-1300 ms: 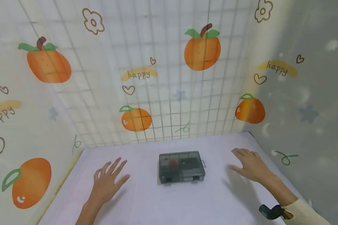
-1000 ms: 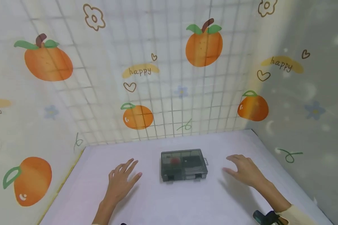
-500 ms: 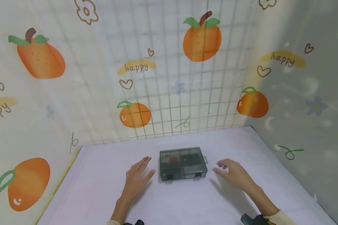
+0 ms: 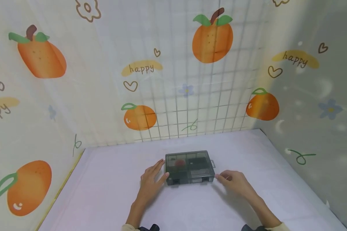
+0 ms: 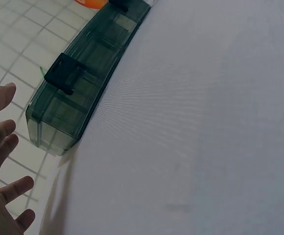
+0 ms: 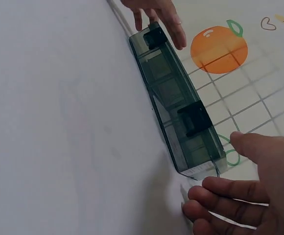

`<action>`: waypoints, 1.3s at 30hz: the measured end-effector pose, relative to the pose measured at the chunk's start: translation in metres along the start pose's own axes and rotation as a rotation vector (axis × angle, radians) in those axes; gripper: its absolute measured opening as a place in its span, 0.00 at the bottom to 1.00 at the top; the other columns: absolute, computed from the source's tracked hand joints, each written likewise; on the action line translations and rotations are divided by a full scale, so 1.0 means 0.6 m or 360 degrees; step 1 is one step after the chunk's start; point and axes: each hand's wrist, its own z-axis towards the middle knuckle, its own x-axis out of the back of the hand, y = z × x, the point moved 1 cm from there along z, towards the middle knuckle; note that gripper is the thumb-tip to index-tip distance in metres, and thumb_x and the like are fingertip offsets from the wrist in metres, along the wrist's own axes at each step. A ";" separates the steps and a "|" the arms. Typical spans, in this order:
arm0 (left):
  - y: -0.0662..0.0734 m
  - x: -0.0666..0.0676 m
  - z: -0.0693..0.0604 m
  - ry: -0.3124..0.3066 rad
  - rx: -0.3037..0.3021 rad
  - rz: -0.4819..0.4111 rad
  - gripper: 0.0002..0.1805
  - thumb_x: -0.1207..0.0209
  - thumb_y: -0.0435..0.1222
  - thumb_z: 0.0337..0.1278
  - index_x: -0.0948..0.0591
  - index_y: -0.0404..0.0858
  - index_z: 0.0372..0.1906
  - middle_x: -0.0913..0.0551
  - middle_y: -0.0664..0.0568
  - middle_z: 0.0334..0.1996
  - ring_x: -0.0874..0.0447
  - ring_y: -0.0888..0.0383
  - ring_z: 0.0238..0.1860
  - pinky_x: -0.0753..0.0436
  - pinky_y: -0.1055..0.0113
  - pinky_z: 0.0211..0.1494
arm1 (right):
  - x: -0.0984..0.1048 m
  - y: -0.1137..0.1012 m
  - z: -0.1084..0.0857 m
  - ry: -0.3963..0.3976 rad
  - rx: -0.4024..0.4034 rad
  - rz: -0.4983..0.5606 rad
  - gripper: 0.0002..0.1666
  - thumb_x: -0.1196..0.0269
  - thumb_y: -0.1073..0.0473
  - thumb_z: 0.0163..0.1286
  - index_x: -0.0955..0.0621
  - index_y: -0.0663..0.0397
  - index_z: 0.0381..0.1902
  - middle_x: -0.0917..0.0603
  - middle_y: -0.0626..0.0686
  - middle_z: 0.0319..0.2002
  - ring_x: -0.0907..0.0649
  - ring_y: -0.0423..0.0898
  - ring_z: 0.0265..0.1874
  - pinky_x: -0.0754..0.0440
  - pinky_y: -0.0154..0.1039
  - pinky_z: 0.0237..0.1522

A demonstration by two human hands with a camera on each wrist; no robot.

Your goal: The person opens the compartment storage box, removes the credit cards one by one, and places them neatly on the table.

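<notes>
A dark translucent compartment box [image 4: 190, 167] lies closed on the table, with a red item visible through its lid at the left. Two black latches are on its near side; one latch [image 5: 63, 73] shows in the left wrist view. The left hand [image 4: 151, 183] is at the box's left edge, fingers extended and thumb by the near left corner; contact cannot be made out. The right hand [image 4: 237, 184] is beside the near right corner, its fingers loosely bent and thumb tip close to the box [image 6: 178, 103]. Neither hand grips anything.
A white-covered table [image 4: 104, 192] carries the box. Behind it hangs a pale curtain [image 4: 110, 96] printed with oranges and hearts, a grid showing through. A grey curtain side [image 4: 321, 134] borders the table at the right.
Both hands have moved inward, the left one rightwards and the right one leftwards, to the two ends of the box. The box stays on the table while the head view shifts slightly.
</notes>
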 end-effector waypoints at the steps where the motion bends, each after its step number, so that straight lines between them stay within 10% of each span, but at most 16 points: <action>1: -0.001 -0.003 0.000 0.0001 0.0003 -0.0012 0.32 0.47 0.62 0.68 0.36 0.64 0.75 0.38 0.69 0.74 0.38 0.51 0.70 0.44 0.39 0.64 | -0.003 -0.001 -0.001 -0.0017 -0.0009 0.0035 0.25 0.37 0.34 0.68 0.13 0.49 0.41 0.13 0.43 0.33 0.17 0.40 0.32 0.19 0.41 0.35; 13: 0.000 -0.036 -0.007 -0.0112 -0.0015 -0.0171 0.32 0.51 0.59 0.73 0.36 0.58 0.77 0.41 0.64 0.77 0.43 0.52 0.71 0.50 0.33 0.66 | -0.044 -0.009 -0.007 -0.0186 -0.0198 0.0477 0.33 0.41 0.33 0.70 0.12 0.59 0.31 0.15 0.51 0.23 0.18 0.45 0.22 0.20 0.36 0.24; 39: 0.004 -0.042 -0.008 -0.0134 -0.0021 -0.0145 0.28 0.50 0.56 0.73 0.30 0.54 0.73 0.40 0.66 0.76 0.41 0.50 0.69 0.50 0.35 0.67 | -0.105 -0.037 -0.006 -0.0429 -0.0540 0.1558 0.35 0.38 0.43 0.72 0.21 0.77 0.49 0.13 0.59 0.37 0.14 0.44 0.32 0.18 0.31 0.34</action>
